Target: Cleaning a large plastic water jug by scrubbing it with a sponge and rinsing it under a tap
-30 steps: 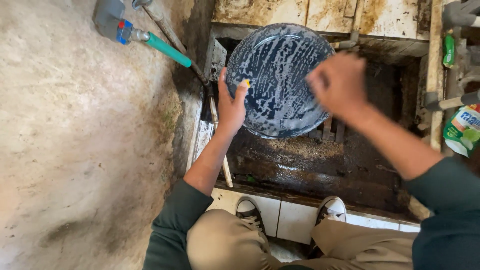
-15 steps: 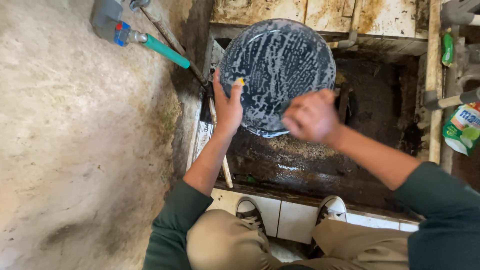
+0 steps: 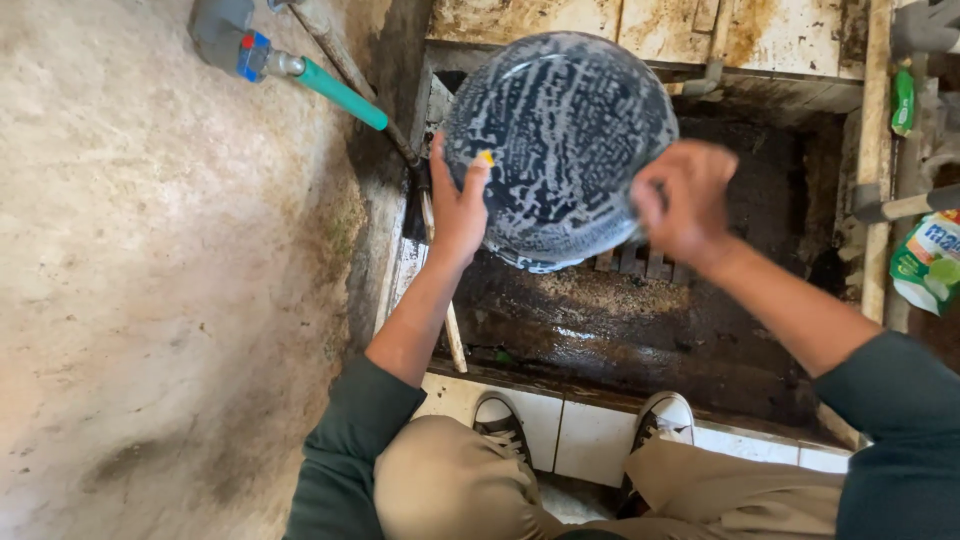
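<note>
our left hand [image 3: 458, 208] clamped on the soapy dark round pan [image 3: 560, 150] rim, our right hand [image 3: 683, 200] curled against its face, grip unclear, green hose [image 3: 342, 94] beside, grimy washing pit [image 3: 640, 330] below

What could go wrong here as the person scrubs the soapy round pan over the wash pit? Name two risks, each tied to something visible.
The soapy pan is gripped at its rim only by the left hand while the right hand rubs it; slick suds might let it slip into the dirty pit. The shoes sit at the tiled edge, so splashes could wet them.
</note>
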